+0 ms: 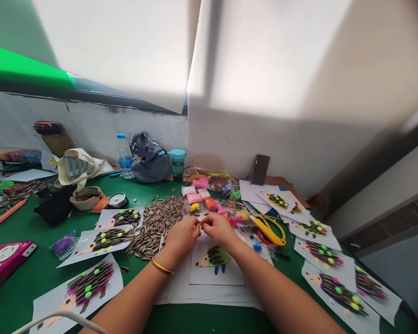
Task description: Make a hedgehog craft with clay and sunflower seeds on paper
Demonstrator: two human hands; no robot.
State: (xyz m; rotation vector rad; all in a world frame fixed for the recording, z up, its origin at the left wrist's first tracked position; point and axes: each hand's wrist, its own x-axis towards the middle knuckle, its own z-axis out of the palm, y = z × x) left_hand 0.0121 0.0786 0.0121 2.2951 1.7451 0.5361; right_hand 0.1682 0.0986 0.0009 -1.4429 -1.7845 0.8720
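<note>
My left hand (183,235) and my right hand (216,228) meet above the middle of the table, fingertips pinched together. Something small and reddish-brown seems to sit between them, too small to name. Just below lies a white paper (209,277) bearing a clay hedgehog (214,258) with a green body, blue feet and several sunflower seeds pressed into its back. A large heap of striped sunflower seeds (160,220) spreads beside my left hand. Packets of coloured clay (198,197) lie beyond both hands. Yellow-handled scissors (270,230) rest to the right of my right hand.
Finished hedgehog pictures lie at left (90,285) and right (337,297). Along the wall stand a water bottle (124,157), a blue-grey bag (149,160), a lidded cup (177,162) and a phone (260,169). A magenta device (10,264) sits far left; a pale cable crosses the lower left.
</note>
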